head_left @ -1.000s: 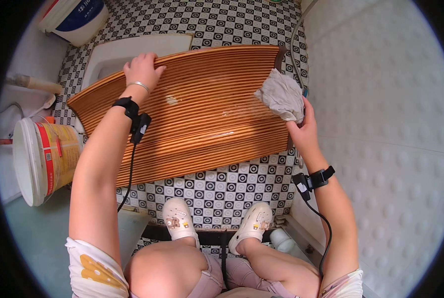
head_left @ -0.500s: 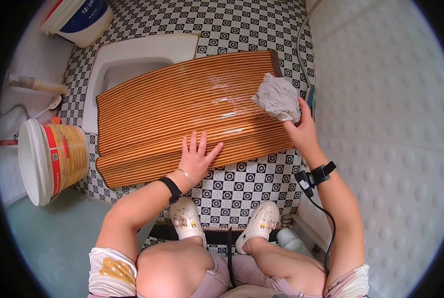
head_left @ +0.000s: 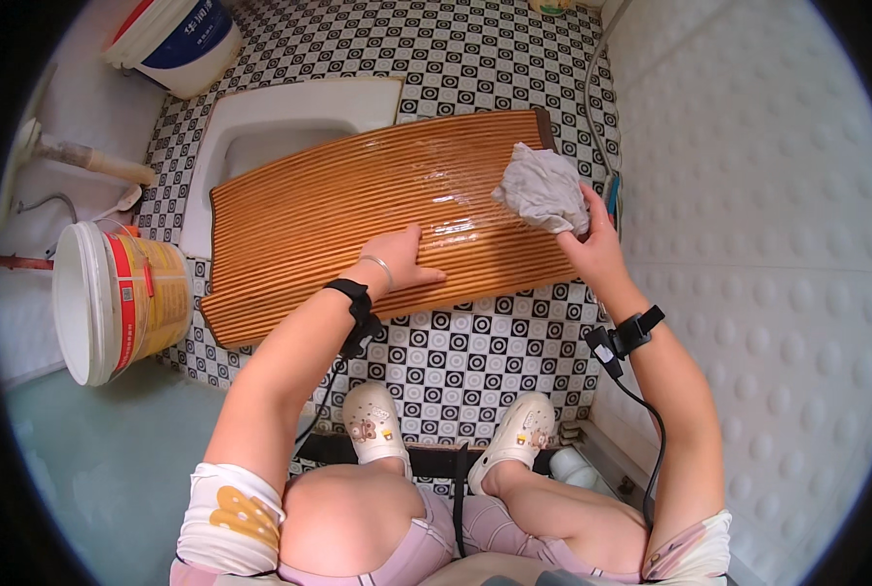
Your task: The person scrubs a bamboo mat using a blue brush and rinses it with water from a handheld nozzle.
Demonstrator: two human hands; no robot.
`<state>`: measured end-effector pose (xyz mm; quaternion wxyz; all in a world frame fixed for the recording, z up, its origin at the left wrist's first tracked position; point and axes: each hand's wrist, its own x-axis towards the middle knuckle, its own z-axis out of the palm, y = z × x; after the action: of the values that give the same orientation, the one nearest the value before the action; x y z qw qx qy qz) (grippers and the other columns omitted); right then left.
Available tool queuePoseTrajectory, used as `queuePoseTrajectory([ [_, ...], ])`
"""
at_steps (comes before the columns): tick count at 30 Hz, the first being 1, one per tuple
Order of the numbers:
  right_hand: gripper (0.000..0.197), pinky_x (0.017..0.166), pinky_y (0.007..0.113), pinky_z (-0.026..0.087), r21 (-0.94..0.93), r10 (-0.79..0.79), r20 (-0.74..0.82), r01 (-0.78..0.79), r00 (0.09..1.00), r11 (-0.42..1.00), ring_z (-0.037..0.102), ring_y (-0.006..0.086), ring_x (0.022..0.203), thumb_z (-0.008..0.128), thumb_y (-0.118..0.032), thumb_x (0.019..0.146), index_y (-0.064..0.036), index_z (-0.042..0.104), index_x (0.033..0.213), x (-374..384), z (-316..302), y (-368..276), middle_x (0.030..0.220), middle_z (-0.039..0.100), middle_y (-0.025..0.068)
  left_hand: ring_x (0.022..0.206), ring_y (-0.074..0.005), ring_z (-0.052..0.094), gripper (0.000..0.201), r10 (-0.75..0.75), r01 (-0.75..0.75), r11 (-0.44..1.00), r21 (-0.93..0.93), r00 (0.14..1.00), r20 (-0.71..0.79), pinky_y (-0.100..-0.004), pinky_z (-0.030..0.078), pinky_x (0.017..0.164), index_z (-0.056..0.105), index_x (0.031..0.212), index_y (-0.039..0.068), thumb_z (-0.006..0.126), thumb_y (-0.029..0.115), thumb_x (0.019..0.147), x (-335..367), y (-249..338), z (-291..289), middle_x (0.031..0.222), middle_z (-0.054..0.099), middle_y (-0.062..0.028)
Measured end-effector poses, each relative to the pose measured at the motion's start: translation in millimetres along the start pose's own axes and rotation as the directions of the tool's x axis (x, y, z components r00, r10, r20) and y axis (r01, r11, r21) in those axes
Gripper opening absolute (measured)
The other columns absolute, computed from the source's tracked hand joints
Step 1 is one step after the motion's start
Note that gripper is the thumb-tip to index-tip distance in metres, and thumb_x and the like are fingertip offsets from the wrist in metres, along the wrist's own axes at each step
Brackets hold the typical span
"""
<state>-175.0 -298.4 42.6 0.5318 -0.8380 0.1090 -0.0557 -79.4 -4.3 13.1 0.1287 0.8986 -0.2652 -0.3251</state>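
A brown-striped, ridged mat (head_left: 329,205) lies across the tiled floor in front of me, with wet, shiny patches in its middle. Its left part covers some of a white squat toilet (head_left: 211,127). My right hand (head_left: 592,239) grips a crumpled light grey cloth (head_left: 541,190) at the mat's right end. On the mat's near side rests my left hand (head_left: 397,262), thumb and forefinger apart; its other fingers are mostly hidden and no separate object shows in it.
A yellow and red bucket (head_left: 163,293) lies tipped at left, near pale, water-like surface (head_left: 114,439). Another white and blue bucket (head_left: 187,49) stands at the far left. A thin hose (head_left: 592,107) runs along the right wall (head_left: 748,195). My shoes (head_left: 373,425) are on the patterned tiles.
My left hand has turned from flat with spread fingers to a more sideways pose, a little to the right. The right hand still holds the cloth in nearly the same place. The view has shifted slightly.
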Motion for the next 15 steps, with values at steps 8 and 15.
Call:
queuePoseTrajectory([
  [8, 0.073, 0.096, 0.031, 0.047, -0.048, -0.025, 0.063, 0.028, 0.998, 0.998, 0.059, 0.0228, 0.116, 0.063, -0.013, 0.081, 0.0009, 0.034, 0.146, -8.4, -2.8, 7.3, 0.13, 0.059, 0.0201, 0.077, -0.0361, 0.068, 0.062, 0.093, -0.098, 0.994, 0.044, 0.991, 0.094, -0.0434, 0.055, 0.07, 0.06, 0.098, 0.0, 0.068, 0.059, 0.083, -70.1, 30.4, 62.1, 0.08, 0.069, -0.0181],
  [15, 0.074, 0.088, 0.031, 0.051, -0.066, 0.017, 0.187, -0.005, 0.982, 0.998, 0.066, 0.0227, 0.102, 0.064, -0.017, 0.081, -0.0019, 0.034, 0.147, -12.5, 7.2, 15.0, 0.12, 0.064, 0.0201, 0.075, -0.0377, 0.067, 0.057, 0.129, -0.125, 0.992, -0.036, 0.972, 0.194, -0.045, 0.054, 0.068, 0.058, 0.095, 0.001, 0.068, 0.056, 0.084, -82.0, 21.7, 84.8, 0.079, 0.068, -0.0172],
])
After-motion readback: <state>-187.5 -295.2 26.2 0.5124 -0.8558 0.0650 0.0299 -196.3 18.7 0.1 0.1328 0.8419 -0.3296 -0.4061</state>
